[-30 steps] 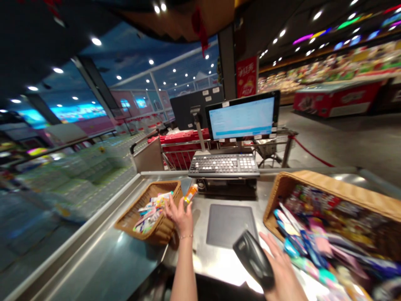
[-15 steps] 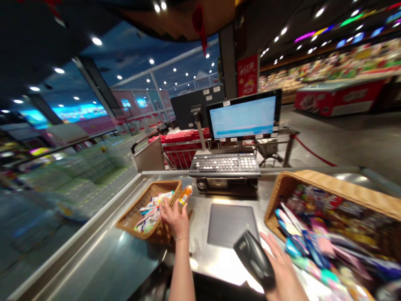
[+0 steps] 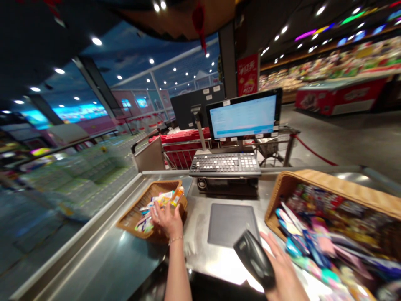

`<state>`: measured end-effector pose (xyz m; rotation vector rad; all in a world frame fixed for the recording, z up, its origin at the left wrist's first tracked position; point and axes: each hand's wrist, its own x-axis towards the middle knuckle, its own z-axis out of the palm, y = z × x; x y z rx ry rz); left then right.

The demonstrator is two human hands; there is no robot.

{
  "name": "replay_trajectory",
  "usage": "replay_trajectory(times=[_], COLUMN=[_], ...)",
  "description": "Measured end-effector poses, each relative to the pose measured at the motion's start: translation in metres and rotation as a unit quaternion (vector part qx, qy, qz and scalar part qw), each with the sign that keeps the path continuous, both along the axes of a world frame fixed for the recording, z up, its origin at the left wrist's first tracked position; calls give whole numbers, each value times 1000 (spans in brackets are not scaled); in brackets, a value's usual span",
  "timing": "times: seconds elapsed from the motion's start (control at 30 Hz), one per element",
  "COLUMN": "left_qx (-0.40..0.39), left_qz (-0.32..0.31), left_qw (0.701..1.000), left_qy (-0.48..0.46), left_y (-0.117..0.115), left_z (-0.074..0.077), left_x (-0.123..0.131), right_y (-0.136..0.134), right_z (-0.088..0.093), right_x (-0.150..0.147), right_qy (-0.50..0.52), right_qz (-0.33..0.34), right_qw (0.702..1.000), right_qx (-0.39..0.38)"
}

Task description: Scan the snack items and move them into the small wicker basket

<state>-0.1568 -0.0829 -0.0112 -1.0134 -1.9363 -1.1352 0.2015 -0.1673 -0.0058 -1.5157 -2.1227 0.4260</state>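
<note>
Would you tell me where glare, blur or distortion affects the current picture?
Head view: white glare on the steel counter beside the black scanner; head view: blur on the goods at lower right and the far shelves; head view: wide-angle stretch, the upper-left pillar slanting; head view: text on the monitor illegible.

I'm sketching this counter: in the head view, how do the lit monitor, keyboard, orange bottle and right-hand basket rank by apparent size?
Right-hand basket, partly out of frame
Lit monitor
Keyboard
Orange bottle
</note>
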Motion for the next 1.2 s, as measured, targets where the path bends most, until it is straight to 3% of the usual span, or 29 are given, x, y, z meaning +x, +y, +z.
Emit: replay_trajectory(times=[0.27, 0.47, 0.83, 1.2], left_qx=[2, 1, 0, -23], left_qz=[4, 14, 96, 42], left_qw=[1000, 1000, 991, 996], left_qy=[17, -20, -98, -77], left_y=[-6, -10, -11, 1], left_z=[-2, 4, 10, 9], left_x=[-8, -11, -14, 9], right_y=[1, 2, -1, 0], right_z=[-5, -7, 0, 0], right_x=[1, 1, -1, 1], right_qy=[-4, 14, 84, 35], right_qz=[17, 21, -2, 10], right_qw=[1000, 1000, 996, 999], right_qx=[9, 19, 4, -17])
